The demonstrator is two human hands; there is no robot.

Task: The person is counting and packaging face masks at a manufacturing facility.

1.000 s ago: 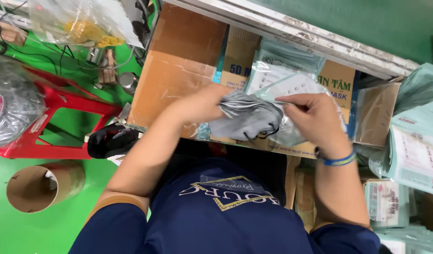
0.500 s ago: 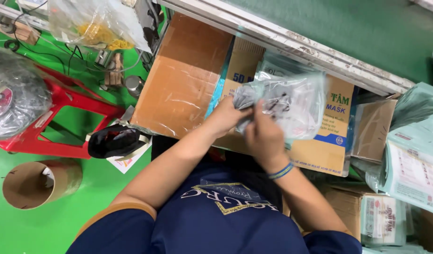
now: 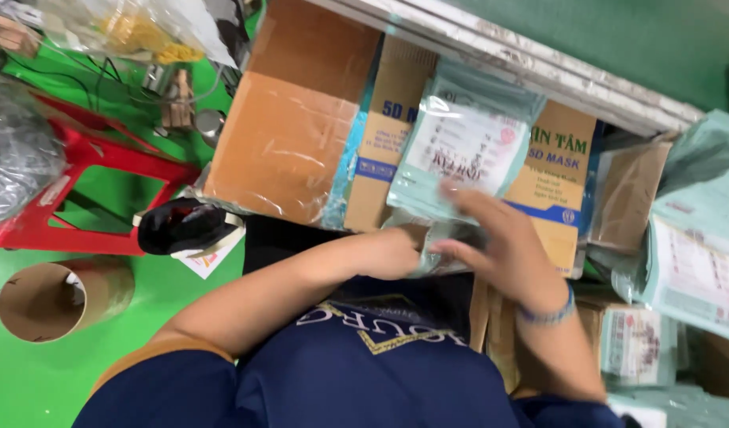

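The person is wearing a navy blue short-sleeved shirt (image 3: 364,380) with tan cuff trim and a gold angular emblem. The right hand (image 3: 499,246) is wearing a blue beaded wristband (image 3: 548,313).

**Plastic, Cardboard and Cloth**

The packet (image 3: 463,154) under the right hand (image 3: 503,246) is glossy, crinkled plastic film in pale green with a white paper-like label. The boxes (image 3: 289,143) behind are matt brown cardboard (one face shines under clear tape). At left, the stool (image 3: 79,182) is smooth red plastic, the tube (image 3: 59,297) raw cardboard. The shirt (image 3: 380,372) is matt navy cloth.
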